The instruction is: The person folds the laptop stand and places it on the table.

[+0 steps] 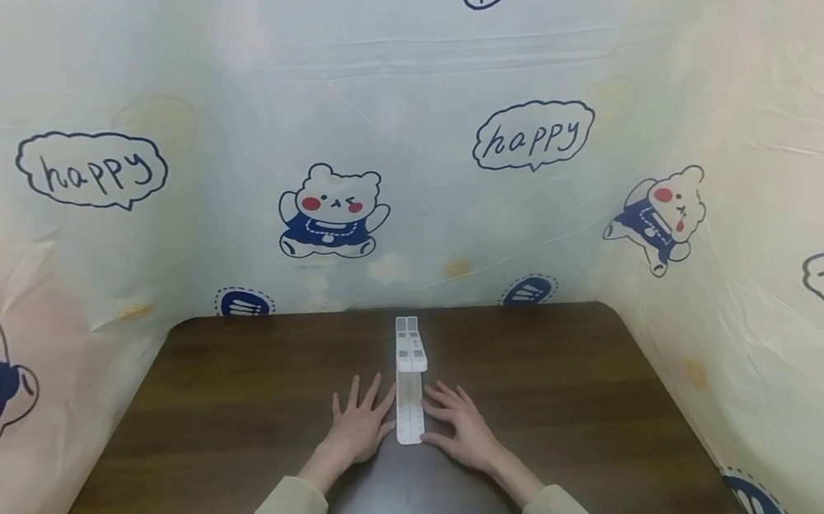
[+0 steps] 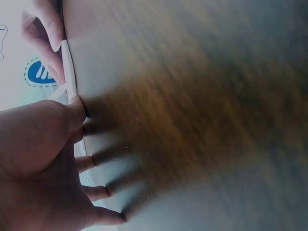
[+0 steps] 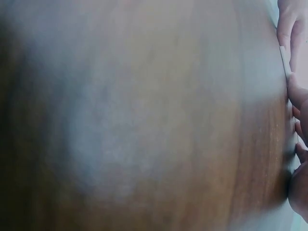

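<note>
A white folding stand (image 1: 409, 406), its kind otherwise unclear, sits upright on the table with a flat base and a raised, slotted top part leaning back. My left hand (image 1: 355, 430) lies at its left side, fingers spread and fingertips down on the wood, thumb and index finger against or very near the base edge. On the other side my right hand (image 1: 470, 433) has straight to slightly bent fingers, its thumb and index finger at the base's right edge. Only the thin edge of the base (image 2: 70, 70) shows in the left wrist view; the right wrist view is blurred.
The dark brown wooden table (image 1: 233, 407) has rounded far corners. A pale printed cloth (image 1: 424, 231) with bears and lettering hangs behind it and along both sides. Beige sleeves (image 1: 291, 513) cover both forearms.
</note>
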A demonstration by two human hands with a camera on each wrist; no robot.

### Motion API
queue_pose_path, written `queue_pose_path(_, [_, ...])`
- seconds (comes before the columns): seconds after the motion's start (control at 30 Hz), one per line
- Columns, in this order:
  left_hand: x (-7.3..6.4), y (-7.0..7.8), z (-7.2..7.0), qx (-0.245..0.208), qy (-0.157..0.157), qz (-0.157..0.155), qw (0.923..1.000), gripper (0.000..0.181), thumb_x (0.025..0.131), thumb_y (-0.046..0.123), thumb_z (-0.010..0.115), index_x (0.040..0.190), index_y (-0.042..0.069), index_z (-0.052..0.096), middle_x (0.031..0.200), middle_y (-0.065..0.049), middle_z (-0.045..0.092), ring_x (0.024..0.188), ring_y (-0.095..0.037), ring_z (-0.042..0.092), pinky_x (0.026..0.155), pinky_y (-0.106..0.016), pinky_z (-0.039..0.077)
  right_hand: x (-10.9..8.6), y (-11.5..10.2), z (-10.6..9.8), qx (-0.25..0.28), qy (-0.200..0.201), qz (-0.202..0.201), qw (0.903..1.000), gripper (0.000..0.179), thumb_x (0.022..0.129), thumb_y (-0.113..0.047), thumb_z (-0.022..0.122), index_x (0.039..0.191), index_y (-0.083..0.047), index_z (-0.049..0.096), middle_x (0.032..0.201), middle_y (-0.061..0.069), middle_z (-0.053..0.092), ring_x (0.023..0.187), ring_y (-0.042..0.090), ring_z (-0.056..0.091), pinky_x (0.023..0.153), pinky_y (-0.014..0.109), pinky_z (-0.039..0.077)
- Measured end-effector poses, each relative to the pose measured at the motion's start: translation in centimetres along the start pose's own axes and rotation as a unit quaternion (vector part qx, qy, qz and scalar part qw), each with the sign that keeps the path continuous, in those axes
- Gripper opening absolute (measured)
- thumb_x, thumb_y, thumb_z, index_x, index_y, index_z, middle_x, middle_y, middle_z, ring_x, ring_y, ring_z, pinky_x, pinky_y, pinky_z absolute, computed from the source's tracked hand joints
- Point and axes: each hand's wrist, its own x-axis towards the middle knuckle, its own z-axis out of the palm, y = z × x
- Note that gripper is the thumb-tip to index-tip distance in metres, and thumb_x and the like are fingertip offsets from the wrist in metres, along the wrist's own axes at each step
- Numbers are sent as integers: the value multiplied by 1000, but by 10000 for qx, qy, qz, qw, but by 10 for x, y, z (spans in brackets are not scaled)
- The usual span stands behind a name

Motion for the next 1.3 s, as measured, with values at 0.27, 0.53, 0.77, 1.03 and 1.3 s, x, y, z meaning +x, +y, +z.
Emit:
queue_pose_path(0.27, [-6, 2, -13, -40, 32, -6, 10000, 67, 110, 39, 66, 169, 15, 44, 179, -20, 34, 166, -57, 23, 127, -87, 19, 3, 1, -2, 226, -63, 49, 9997, 60, 100, -34, 82, 151, -8, 66, 169, 9, 54, 166, 37, 37, 138, 67, 20])
queue_pose_path(0.53, [-6, -15, -49, -1768, 363, 389, 9828, 88, 104, 45, 75, 175, 15, 31, 178, -21, 36, 164, -47, 37, 131, -70, 34, 12, -2, -46, 1259, 159, 562, 9903, 62, 105, -34, 75, 157, -5, 59, 164, 19, 58, 155, 42, 52, 128, 66, 41])
queue_pose_path(0.77, [-11, -1, -87, -2321, 718, 1009, 9648, 75, 108, 39, 71, 173, 25, 37, 179, -10, 39, 165, -39, 39, 129, -67, 39, 27, -30, -88, 1120, 401, 87, 9929, 59, 106, -34, 75, 160, -18, 58, 167, 10, 57, 157, 36, 52, 129, 64, 42])
queue_pose_path(1.03, [-1, 18, -91, -2387, 688, 1307, 9598, 60, 114, 33, 60, 170, 16, 43, 177, -13, 42, 164, -39, 41, 131, -64, 38, 35, -49, -95, 1067, 562, -380, 9920, 53, 109, -27, 71, 158, -12, 59, 165, 13, 59, 156, 35, 54, 127, 62, 45])
queue_pose_path(1.3, [6, 18, -76, -2176, 820, 1329, 9635, 61, 111, 26, 68, 166, 10, 48, 172, -17, 49, 159, -41, 49, 128, -63, 43, 39, -50, -83, 1201, 411, -248, 9916, 50, 110, -26, 69, 157, -10, 60, 164, 13, 60, 155, 35, 55, 127, 61, 45])
